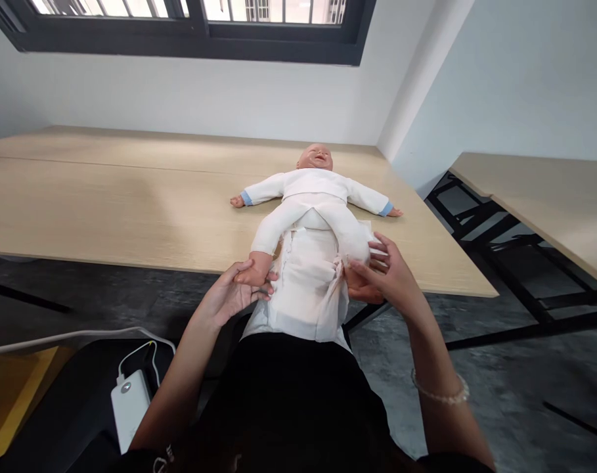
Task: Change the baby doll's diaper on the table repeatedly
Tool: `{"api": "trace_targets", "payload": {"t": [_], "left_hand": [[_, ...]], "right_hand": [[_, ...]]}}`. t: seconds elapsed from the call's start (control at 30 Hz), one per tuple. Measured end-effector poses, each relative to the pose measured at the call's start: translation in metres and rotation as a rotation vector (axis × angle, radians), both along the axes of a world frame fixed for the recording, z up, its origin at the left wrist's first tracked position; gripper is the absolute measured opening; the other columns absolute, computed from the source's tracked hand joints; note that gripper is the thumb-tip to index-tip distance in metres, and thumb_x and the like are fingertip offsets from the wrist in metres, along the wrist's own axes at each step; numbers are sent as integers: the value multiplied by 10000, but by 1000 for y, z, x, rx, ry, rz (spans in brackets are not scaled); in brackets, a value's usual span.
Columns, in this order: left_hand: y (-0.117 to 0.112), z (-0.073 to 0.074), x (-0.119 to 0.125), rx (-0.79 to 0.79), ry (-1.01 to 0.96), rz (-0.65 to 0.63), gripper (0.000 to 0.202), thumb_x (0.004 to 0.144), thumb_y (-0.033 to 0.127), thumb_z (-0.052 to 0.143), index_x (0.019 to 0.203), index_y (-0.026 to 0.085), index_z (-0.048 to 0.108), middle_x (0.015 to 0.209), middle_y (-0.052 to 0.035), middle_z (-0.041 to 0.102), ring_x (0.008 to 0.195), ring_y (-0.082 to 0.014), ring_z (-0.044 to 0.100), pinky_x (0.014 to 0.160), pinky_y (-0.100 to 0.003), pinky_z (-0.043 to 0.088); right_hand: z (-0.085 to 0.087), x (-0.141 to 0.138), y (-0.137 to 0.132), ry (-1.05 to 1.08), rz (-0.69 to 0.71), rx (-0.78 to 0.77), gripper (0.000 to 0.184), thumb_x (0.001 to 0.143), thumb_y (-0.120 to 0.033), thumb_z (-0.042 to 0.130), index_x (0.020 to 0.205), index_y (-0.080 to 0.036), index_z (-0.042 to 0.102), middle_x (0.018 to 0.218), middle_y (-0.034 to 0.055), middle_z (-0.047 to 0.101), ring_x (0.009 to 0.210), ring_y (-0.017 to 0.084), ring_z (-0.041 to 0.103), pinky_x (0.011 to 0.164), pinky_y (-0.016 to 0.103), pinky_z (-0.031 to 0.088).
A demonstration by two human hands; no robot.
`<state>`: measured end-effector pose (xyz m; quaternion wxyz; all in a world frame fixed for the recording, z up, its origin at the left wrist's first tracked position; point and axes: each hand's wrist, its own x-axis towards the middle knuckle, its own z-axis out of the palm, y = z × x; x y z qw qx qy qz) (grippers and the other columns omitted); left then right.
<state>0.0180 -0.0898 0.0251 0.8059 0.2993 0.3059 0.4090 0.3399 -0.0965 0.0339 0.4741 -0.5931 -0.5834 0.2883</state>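
A baby doll point(314, 197) in white clothing lies on its back on the light wood tabletop point(106, 203), head toward the wall, arms spread, legs reaching the near edge. A white cloth point(310, 289) lies under its hips and hangs over that edge toward the person's lap. The left hand point(232, 295) is closed around the doll's foot point(255, 270), right at the tabletop's edge. The right hand point(384, 276) grips the cloth beside the doll's other leg, fingers curled, also at the edge. The tabletop lies bare and wide to the left of the doll, with a narrower strip to the right before its corner. A second tabletop point(539, 197) stands well apart on the right, dark floor between them. A white power bank point(129, 404) with a cable lies low at left.
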Motion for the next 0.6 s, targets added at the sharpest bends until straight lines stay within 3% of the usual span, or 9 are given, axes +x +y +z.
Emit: {"api": "trace_targets", "payload": {"t": [0.07, 0.13, 0.2, 0.27, 0.43, 0.5, 0.6], "left_hand": [[0, -1, 1, 7, 7, -1, 258, 906, 326, 667, 961, 76, 700, 941, -153, 738, 722, -206, 706, 644, -280, 572], [-1, -1, 3, 6, 8, -5, 253, 915, 319, 658, 962, 74, 700, 919, -146, 736, 708, -193, 699, 631, -262, 553], [-1, -1, 4, 1, 3, -6, 258, 927, 320, 643, 965, 71, 699, 909, -140, 733, 706, -185, 694, 641, -258, 552], [-2, -1, 5, -8, -5, -5, 265, 930, 326, 638, 978, 72, 697, 912, -139, 732, 711, -182, 690, 659, -261, 560], [-1, 0, 5, -39, -49, -17, 260, 917, 327, 655, 965, 74, 690, 906, -136, 721, 688, -174, 668, 676, -274, 571], [-1, 0, 6, -34, -64, -12, 252, 912, 331, 664, 919, 80, 686, 889, -132, 715, 684, -178, 665, 669, -276, 570], [-1, 1, 7, -23, -71, -4, 253, 901, 329, 676, 888, 77, 687, 871, -127, 712, 676, -182, 665, 659, -277, 568]], "right_hand": [[5, -14, -17, -312, -63, 246, 631, 903, -526, 704, 1414, -186, 560, 1410, 190, 581, 1305, 360, 570, 1120, 587, 458], [5, -33, -36, -597, 35, 420, 454, 994, -509, 614, 1338, -214, 627, 1372, 152, 622, 1344, 338, 546, 1201, 599, 360], [0, -53, -50, -824, 237, 483, 564, 969, -581, 639, 1384, -202, 600, 1407, 146, 612, 1370, 336, 525, 1249, 600, 292], [-8, -68, -57, -989, 341, 506, 696, 933, -599, 682, 1463, -171, 540, 1484, 154, 559, 1412, 348, 480, 1256, 601, 283], [-22, -79, -52, -1154, 334, 611, 280, 988, -192, 574, 1251, -184, 668, 1386, 92, 637, 1336, 283, 543, 1231, 525, 344], [-26, -83, -52, -1189, 318, 645, 351, 990, -148, 523, 1316, -187, 646, 1400, 96, 626, 1337, 287, 540, 1222, 535, 346], [-37, -90, -56, -1227, 278, 692, 540, 989, -139, 512, 1521, -228, 501, 1499, 111, 549, 1390, 331, 498, 1175, 569, 378]]}}
